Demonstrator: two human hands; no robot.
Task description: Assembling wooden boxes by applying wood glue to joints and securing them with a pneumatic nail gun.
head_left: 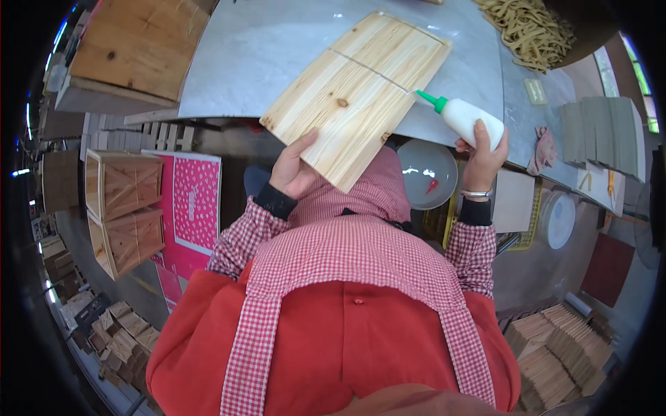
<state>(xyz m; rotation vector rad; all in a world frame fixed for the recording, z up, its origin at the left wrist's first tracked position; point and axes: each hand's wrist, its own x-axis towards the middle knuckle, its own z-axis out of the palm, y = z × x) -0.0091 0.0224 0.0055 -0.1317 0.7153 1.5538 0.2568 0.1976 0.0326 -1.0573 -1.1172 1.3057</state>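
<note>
A pale wooden board (316,114) with knots lies tilted over the near edge of the grey worktop (243,48). My left hand (294,170) is closed on its near left edge, thumb on top. A narrow groove (368,69) crosses the board, and a second one runs near its far end. My right hand (482,163) grips a white squeeze bottle (466,118) with a green cap and nozzle. The nozzle tip (419,93) is at the right end of the crossing groove. Whether anything is flowing from it I cannot tell.
A pile of tan strips (531,31) lies at the far right. Grey slabs (603,132) and a pink cloth (542,150) are on the right side. A round grey basin (428,170) sits below the worktop edge. Wooden crates (125,177) stand at left.
</note>
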